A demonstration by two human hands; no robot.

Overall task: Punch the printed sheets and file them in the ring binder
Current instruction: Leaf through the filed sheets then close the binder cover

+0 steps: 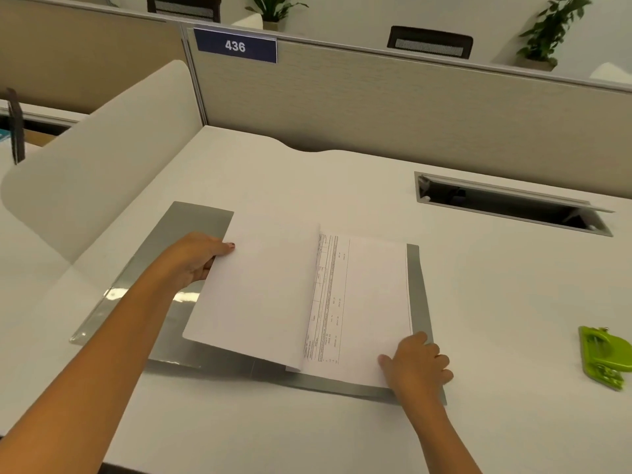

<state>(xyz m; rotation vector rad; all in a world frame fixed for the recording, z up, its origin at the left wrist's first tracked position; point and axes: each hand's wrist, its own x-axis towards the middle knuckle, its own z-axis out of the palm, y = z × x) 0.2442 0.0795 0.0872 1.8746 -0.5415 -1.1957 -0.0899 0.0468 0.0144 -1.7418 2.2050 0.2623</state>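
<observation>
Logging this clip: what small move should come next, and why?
Probably lay the lifted sheet flat on the binder: the left hand grips its raised edge, while the right hand rests on the printed sheet beneath.

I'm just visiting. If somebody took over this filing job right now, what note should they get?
Left hand grips the left edge of a lifted sheet, blank side up, above the ring binder left cover.
Right hand rests on the lower right corner of the printed sheets, fingers bent; any pinch is hidden.
The binder lies open on the desk; the green hole punch sits apart at the right.
Done: sheets lie in the binder; the rings are hidden.
Left, probably: check the holes sit on the rings, lay the sheet down, close the cover.
</observation>
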